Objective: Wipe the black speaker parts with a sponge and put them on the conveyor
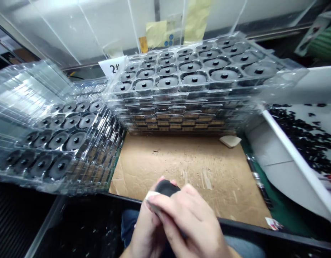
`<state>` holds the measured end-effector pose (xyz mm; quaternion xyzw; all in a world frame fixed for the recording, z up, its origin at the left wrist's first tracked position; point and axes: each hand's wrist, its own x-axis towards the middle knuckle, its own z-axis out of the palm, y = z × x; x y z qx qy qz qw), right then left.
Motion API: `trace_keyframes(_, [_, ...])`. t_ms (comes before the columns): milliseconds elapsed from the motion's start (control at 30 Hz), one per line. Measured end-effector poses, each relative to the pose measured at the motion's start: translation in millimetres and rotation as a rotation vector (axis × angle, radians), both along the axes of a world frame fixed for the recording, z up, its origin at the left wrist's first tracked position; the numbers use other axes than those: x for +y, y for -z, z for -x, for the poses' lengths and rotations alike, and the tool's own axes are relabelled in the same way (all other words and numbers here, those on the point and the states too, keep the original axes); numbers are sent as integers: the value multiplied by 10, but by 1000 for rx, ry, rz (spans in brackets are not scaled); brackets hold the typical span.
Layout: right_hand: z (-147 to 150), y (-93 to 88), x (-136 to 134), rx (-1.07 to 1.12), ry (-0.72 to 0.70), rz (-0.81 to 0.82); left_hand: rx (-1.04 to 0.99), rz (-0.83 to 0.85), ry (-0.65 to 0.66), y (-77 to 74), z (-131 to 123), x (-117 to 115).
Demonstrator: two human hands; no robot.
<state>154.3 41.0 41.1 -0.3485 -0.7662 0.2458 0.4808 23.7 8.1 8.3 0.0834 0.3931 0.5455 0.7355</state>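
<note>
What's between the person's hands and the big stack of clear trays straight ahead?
Scuffed cardboard separates the left hand and right hand from the tray stack; a pale wedge lies on it, off to the right. The head view shows this.

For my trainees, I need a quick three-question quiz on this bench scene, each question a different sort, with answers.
1. Which corner of the cardboard is the pale block nearest? (a) near left (b) far right (c) near right
2. True or false: the left hand holds a dark piece.
3. Fill in: the white bin holds many small ____ pieces.

Key: 1. b; 2. true; 3. black
</note>
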Motion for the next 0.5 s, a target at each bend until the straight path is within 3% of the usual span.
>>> trace_keyframes(100, [78,-58,34,-163,-135,160,-11,17,7,31,15,-34])
trace_keyframes(167, [101,-57,64,-163,-90,172,-26,21,10,49,-1,-44])
trace_keyframes(233, [99,-40,68,-96,-1,79,-49,21,27,53,-20,-37])
trace_keyframes(300, [42,-17,31,-79,-19,26,-78,-5,50,54,-16,-11])
trace_keyframes(400, [-142,11,-59,-209,-128,145,-170,-67,102,88,23,33])
trace_keyframes(500, [-289,-1,-79,-360,-26,197,-192,-62,160,132,31,38])
